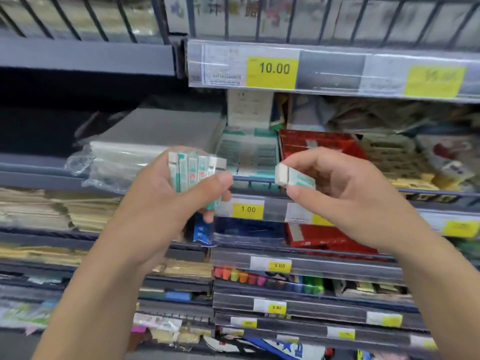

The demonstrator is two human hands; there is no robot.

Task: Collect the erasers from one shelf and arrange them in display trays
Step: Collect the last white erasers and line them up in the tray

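My left hand [166,201] grips a stack of several white erasers with green sleeves [193,171], held upright side by side in front of the shelf. My right hand [345,188] pinches a single eraser [293,176] between thumb and fingers, its white end pointing left toward the stack, a small gap between them. Behind the hands, on the middle shelf, stands a green and white display tray of erasers [249,152].
A red box [322,146] sits right of the eraser tray. Plastic-wrapped packs [122,157] lie to the left. Shelf rails carry yellow price tags [272,70]. Lower shelves hold colourful highlighters [270,280], paper stacks [52,211] and another red box [327,237].
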